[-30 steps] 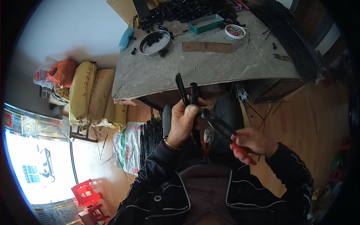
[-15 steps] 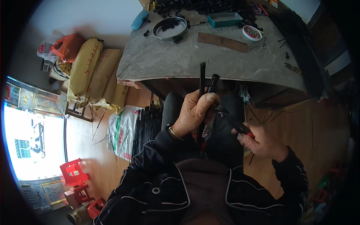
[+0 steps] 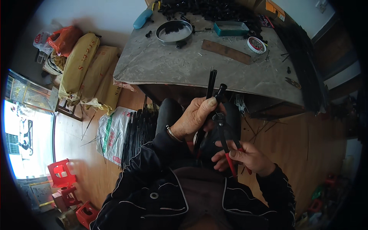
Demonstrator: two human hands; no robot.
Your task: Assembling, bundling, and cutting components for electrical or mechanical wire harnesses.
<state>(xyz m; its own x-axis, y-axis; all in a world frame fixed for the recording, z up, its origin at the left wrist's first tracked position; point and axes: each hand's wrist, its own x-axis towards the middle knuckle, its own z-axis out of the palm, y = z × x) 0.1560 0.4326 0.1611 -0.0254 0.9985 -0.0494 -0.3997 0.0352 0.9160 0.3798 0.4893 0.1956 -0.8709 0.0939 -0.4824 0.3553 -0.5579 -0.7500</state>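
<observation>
My left hand (image 3: 194, 118) is closed in front of the table edge, around a bundle of thin black rods (image 3: 211, 83) and a short black tubular piece with a wider end (image 3: 221, 91). The rods stand nearly upright, their tops above the thumb. From the right, my right hand (image 3: 251, 158) grips end-cutting pincers (image 3: 221, 132) by their red handles, which are spread apart. The pincers' rounded head lies just below the tubular piece, close to my left fingers. I cannot tell whether the jaws touch anything.
On the grey table (image 3: 161, 63) are a round metal dish (image 3: 158, 33), a green tray (image 3: 222, 32), a rusty flat bar (image 3: 226, 52), a round white tub (image 3: 256, 45) and piled black parts (image 3: 207, 11). Filled sacks (image 3: 78, 63) and many black rods (image 3: 140, 128) lie to the left.
The pincers' handles have gone from close together to spread. My right hand is lower and the pincers point more upright. The whole view has shifted slightly; my left hand keeps its grip.
</observation>
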